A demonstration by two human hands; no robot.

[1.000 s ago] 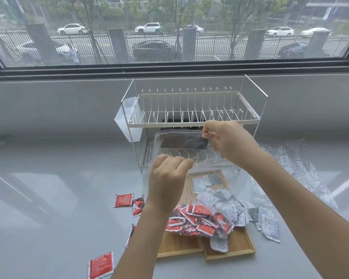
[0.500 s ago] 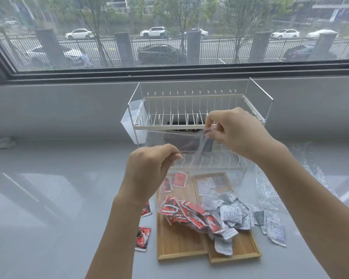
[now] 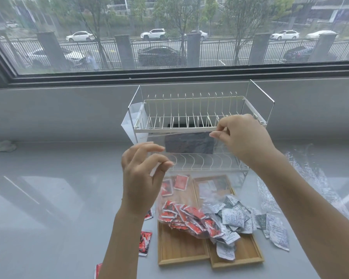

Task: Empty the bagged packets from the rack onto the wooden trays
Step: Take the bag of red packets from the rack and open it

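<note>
Since a moment ago, the left hand (image 3: 143, 178) has let go, fingers spread; the right hand (image 3: 242, 137) pinches the clear bag (image 3: 189, 146) (upside down) above the wooden trays (image 3: 181, 250), red packets (image 3: 189, 218) heaped below.

left hand (image 3: 142, 178): bare, no rings or gloves, short plain nails
right hand (image 3: 243, 137): bare too, nails a bit longer, unpainted
forearms: bare all the way, no sleeves, watch or bracelets
</note>
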